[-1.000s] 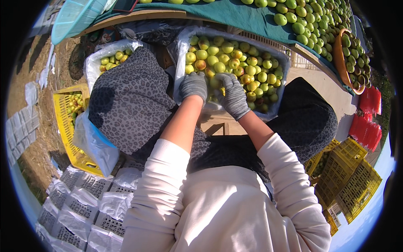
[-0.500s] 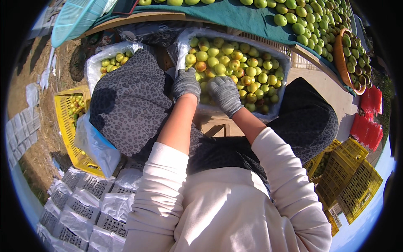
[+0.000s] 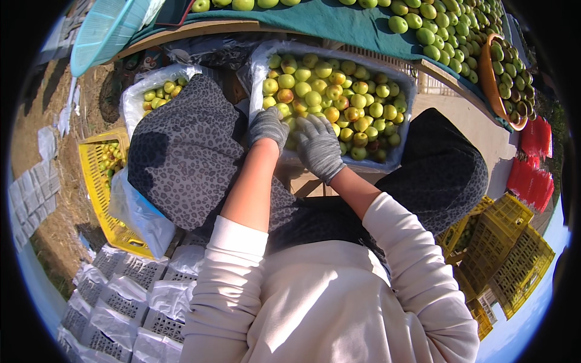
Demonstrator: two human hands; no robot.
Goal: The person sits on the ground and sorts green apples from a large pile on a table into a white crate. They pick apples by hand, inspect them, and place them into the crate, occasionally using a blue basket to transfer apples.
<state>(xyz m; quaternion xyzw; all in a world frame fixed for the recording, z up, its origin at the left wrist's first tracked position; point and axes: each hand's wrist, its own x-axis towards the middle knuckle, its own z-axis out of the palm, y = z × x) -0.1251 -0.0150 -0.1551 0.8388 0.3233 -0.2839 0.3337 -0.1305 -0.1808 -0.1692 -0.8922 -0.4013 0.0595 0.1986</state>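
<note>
Outdoors, on dirt ground beside a green-covered table (image 3: 339,24) of fruit, I looked down at a plastic-lined crate (image 3: 399,158) of yellow-green fruit just ahead. Both gloved hands had slid from the pile back to its near edge. The left hand (image 3: 268,126) was curled, the right hand (image 3: 318,147) spread over fruit (image 3: 339,97); whether either pinched one I couldn't tell. A second bag (image 3: 158,94) sat far left.

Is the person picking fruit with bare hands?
No, both the left hand and the right hand wear grey knit gloves at the near edge of the lined crate of yellow-green fruit.
</note>
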